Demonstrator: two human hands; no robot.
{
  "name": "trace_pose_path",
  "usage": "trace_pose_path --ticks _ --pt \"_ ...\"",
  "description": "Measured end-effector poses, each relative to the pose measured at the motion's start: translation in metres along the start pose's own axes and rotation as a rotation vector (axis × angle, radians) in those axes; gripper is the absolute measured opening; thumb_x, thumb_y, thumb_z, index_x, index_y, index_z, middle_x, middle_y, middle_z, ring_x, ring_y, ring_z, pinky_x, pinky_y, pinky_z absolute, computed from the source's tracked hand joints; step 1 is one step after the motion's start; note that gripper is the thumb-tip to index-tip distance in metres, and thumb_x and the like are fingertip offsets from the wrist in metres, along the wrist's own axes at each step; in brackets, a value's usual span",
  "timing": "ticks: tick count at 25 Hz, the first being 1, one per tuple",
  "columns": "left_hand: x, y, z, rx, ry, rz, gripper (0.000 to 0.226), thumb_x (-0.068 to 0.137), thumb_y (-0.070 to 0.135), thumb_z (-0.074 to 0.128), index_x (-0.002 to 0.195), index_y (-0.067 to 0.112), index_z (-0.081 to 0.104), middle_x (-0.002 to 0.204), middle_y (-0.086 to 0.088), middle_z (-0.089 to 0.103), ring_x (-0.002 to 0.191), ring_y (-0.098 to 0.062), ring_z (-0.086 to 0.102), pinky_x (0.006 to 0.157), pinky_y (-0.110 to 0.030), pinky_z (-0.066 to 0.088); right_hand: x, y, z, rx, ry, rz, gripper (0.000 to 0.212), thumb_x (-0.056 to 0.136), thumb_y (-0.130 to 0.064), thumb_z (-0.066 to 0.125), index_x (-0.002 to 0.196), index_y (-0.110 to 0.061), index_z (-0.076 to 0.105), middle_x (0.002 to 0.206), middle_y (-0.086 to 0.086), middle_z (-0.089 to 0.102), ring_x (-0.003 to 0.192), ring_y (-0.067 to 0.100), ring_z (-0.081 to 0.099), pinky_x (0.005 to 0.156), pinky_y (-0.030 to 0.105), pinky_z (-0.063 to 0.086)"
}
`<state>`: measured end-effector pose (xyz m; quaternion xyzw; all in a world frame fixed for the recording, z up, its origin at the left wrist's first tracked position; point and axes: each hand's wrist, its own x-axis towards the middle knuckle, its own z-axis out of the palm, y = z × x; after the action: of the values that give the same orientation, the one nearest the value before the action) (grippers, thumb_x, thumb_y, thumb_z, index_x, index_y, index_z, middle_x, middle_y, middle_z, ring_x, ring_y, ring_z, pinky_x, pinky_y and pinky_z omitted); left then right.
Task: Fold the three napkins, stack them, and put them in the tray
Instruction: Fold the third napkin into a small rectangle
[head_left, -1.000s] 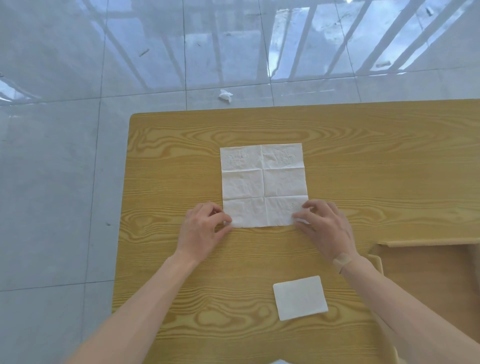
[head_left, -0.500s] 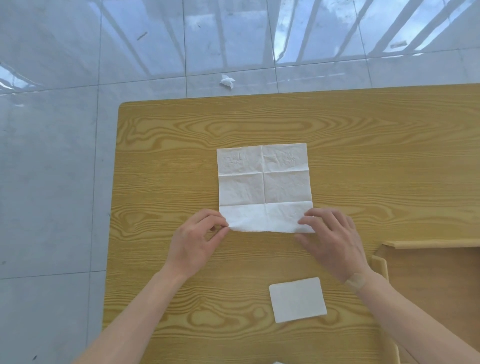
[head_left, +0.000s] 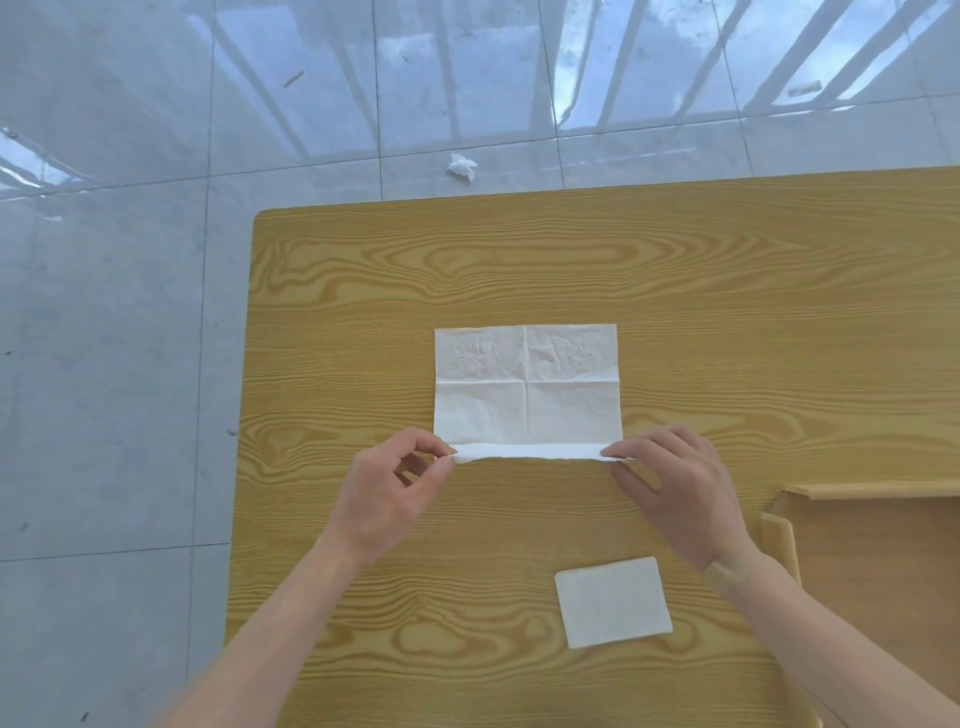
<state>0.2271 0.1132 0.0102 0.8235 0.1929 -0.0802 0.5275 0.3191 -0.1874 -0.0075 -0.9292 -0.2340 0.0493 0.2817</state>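
A white creased napkin (head_left: 527, 387) lies spread out in the middle of the wooden table (head_left: 519, 270). Its near edge is lifted off the wood and curled upward. My left hand (head_left: 387, 496) pinches the near left corner between thumb and forefinger. My right hand (head_left: 675, 491) pinches the near right corner. A smaller folded napkin (head_left: 613, 601) lies flat on the table nearer to me, under my right forearm's left side. The wooden tray (head_left: 872, 551) sits at the right edge, partly cut off by the frame.
The table's left edge runs close to my left arm, with grey tiled floor (head_left: 114, 364) beyond it. A crumpled scrap of paper (head_left: 461, 166) lies on the floor past the table's far edge.
Both hands have taken hold of the napkin's near corners and raised the near edge off the table. The view has tilted slightly, so the table sits lower in frame.
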Motion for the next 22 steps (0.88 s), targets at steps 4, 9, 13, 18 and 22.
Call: trace_pose_path --ticks 4,9,13,18,22 --pt "-0.003 -0.002 0.0 -0.145 0.011 -0.07 0.012 0.083 0.033 0.073 0.093 0.032 0.069 0.096 0.011 0.073 0.086 -0.009 0.068 0.071 -0.029 0.054 0.008 -0.012 -0.008 0.186 -0.029 0.133 0.004 0.083 -0.023 0.076 0.086 -0.024 0.074 0.085 -0.017 0.07 0.086 0.012 0.063 0.078 0.036 0.05" --pt "0.004 -0.004 0.002 -0.207 0.033 -0.089 0.03 0.076 0.028 0.083 0.101 0.036 0.068 0.103 0.012 0.073 0.093 -0.007 0.069 0.073 -0.017 0.054 0.023 -0.013 0.0 0.318 -0.039 0.323 0.01 0.085 -0.032 0.074 0.081 -0.038 0.068 0.088 -0.029 0.066 0.092 -0.004 0.059 0.077 0.018 0.042" --pt "0.018 -0.007 0.007 -0.085 0.168 -0.115 0.016 0.083 0.025 0.077 0.089 0.039 0.07 0.087 0.019 0.072 0.077 -0.002 0.066 0.066 -0.01 0.047 0.035 -0.012 0.006 0.371 -0.057 0.391 0.016 0.085 -0.033 0.073 0.079 -0.045 0.065 0.089 -0.037 0.063 0.088 -0.008 0.057 0.073 0.018 0.04" --pt "0.037 -0.004 0.012 0.034 0.237 -0.111 0.008 0.086 0.029 0.073 0.085 0.036 0.07 0.075 0.021 0.068 0.066 -0.001 0.059 0.061 -0.008 0.043 0.048 -0.006 0.01 0.303 -0.056 0.428 0.009 0.085 -0.032 0.072 0.083 -0.039 0.067 0.074 -0.018 0.064 0.08 0.005 0.059 0.075 0.036 0.051" --pt "0.047 -0.006 0.013 0.181 0.245 -0.075 0.005 0.087 0.028 0.072 0.092 0.028 0.071 0.08 0.016 0.067 0.069 -0.004 0.06 0.066 -0.017 0.047 0.053 -0.006 0.013 0.195 -0.061 0.417 0.006 0.086 -0.031 0.071 0.088 -0.026 0.069 0.078 -0.013 0.063 0.08 0.017 0.059 0.076 0.043 0.052"
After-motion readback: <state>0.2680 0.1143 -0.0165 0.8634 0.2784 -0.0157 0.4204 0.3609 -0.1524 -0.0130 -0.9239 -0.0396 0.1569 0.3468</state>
